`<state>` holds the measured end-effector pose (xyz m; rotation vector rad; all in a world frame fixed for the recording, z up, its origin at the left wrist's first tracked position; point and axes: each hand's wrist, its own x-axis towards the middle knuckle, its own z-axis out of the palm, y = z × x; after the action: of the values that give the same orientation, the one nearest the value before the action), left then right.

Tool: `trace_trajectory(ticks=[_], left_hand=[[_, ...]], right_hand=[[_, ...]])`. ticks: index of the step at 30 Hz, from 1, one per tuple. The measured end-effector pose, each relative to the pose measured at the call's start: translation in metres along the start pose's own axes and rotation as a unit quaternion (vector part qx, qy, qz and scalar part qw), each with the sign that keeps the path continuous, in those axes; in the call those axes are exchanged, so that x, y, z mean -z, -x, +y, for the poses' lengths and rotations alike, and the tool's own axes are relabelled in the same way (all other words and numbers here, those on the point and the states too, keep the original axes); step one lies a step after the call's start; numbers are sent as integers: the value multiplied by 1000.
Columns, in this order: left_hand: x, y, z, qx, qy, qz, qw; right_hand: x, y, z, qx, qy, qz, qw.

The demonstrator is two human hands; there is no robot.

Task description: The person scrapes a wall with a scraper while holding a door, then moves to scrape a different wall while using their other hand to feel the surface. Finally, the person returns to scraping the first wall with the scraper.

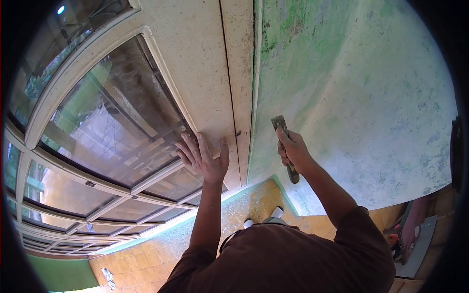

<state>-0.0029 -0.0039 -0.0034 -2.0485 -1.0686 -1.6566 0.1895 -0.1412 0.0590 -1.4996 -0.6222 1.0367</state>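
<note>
My left hand [205,158] lies with fingers spread against the white wooden window frame [195,68], its fingertips at the corner of a glass pane [122,112]. In my right hand [295,151] is a worn, paint-stained scraper [278,122], gripped around its handle, with the thumb along it. The scraper's broad end points up toward the wall, and its handle end [293,177] sticks out below my fist. Behind it is a green wall [303,63] with patchy, whitish, scraped paint.
Several more window panes [73,188] run off to the left. Pale flakes and dust [183,234] lie on the orange tiled floor [139,261] along the wall. A crumpled scrap [107,277] lies farther left. At the lower right stands a reddish piece of furniture [410,229] beside a grey panel [422,244].
</note>
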Motion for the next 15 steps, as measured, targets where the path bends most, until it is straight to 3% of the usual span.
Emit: trace_trajectory(ticks=[6,12,15], left_hand=[[-1,1,0,0,4,-1,1000],[-1,2,1,5,13,16,1000],[-2,2,0,-8,3,8,1000]], right_hand=[[0,-9,-24,53,-19,9,998],[7,-4,4,7,29,4,1000],[0,-16,-16,33,18,-1,999]])
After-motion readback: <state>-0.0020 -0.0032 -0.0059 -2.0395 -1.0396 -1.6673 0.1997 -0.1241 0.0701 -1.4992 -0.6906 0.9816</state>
